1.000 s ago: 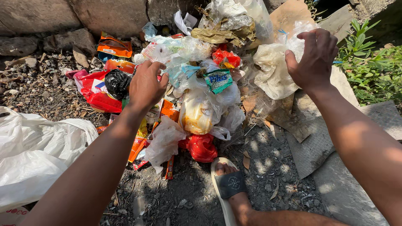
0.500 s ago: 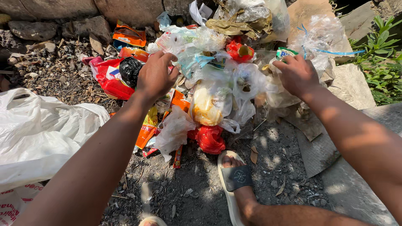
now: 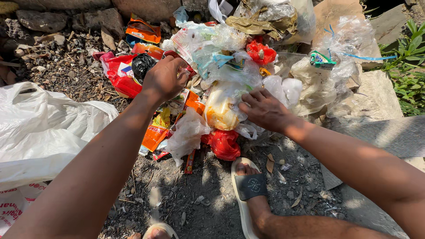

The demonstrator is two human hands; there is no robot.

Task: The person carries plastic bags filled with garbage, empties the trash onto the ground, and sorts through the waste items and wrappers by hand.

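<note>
Head view of a litter heap on gravel. The right hand [image 3: 264, 109], which a moment ago was up at the clear bags in the upper right, now lies at frame centre, fingers spread flat on a clear bag with yellow contents [image 3: 221, 108]; nothing is clamped. The left hand [image 3: 164, 79] stays curled on crumpled clear plastic [image 3: 199, 51] beside a black bag [image 3: 142, 65]. A large white sack [image 3: 40, 128] lies at left, and a sandalled foot [image 3: 248, 186] at lower centre.

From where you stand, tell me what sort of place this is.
Probably an outdoor dumping spot on bare ground. A heap of crumpled clear plastic bags and orange snack wrappers lies on gravelly grey dirt beside rough grey stones and green leafy weeds.
</note>
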